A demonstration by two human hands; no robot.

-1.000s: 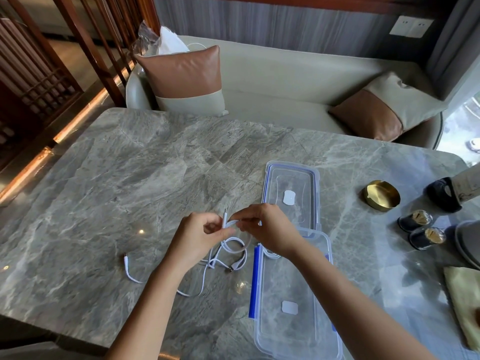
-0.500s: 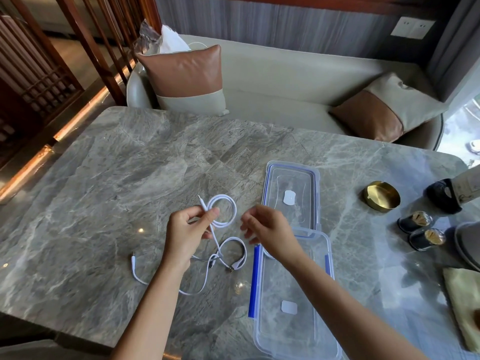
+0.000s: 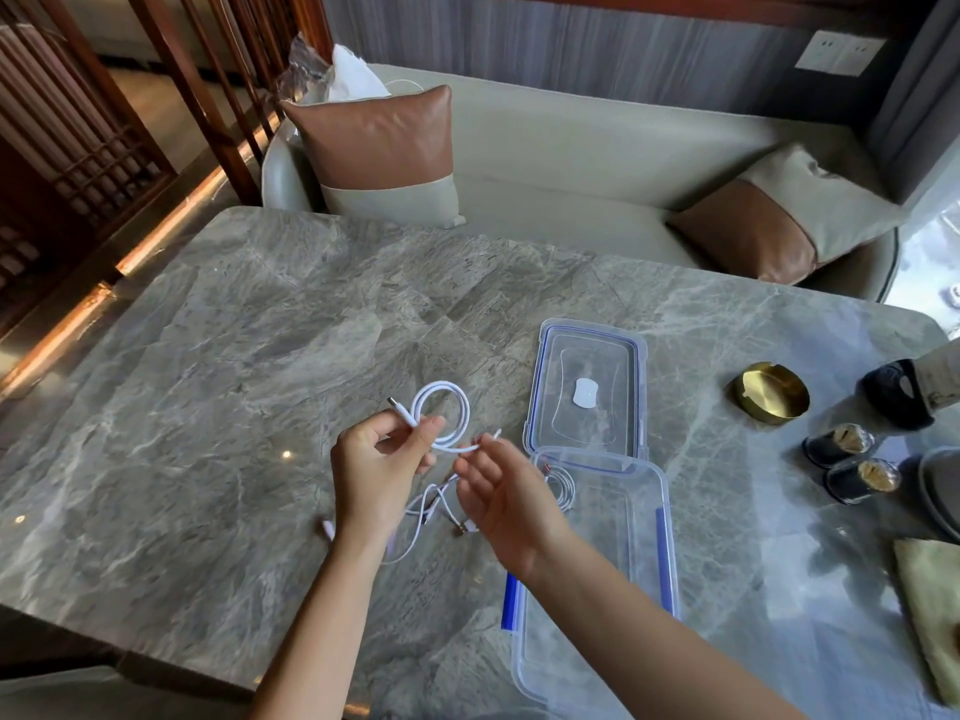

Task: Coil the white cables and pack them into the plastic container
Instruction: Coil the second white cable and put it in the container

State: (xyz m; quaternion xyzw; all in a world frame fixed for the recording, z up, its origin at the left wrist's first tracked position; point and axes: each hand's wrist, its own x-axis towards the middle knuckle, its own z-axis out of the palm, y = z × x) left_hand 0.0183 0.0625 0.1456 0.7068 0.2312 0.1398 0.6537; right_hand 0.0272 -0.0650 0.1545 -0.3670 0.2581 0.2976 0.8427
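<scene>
My left hand (image 3: 376, 462) pinches a white cable (image 3: 441, 407) that forms a small loop above the marble table (image 3: 218, 407), with one plug sticking out to the upper left. My right hand (image 3: 498, 498) is palm up just to the right, and its fingertips hold the cable's free tail. More white cables (image 3: 423, 511) lie loose on the table under my hands. A coiled white cable (image 3: 565, 485) rests in the far left corner of the clear plastic container (image 3: 657, 563). The container's lid (image 3: 589, 350) lies flat beyond it.
A gold ashtray (image 3: 771, 392), two small dark jars (image 3: 852, 462) and a dark object (image 3: 893, 392) stand at the right. A folded cloth (image 3: 935, 615) lies at the right edge. A sofa with cushions (image 3: 384, 153) runs behind the table.
My left hand has lifted the cable and a loop has formed above its fingers. My right hand let go, then took the free tail at its fingertips.
</scene>
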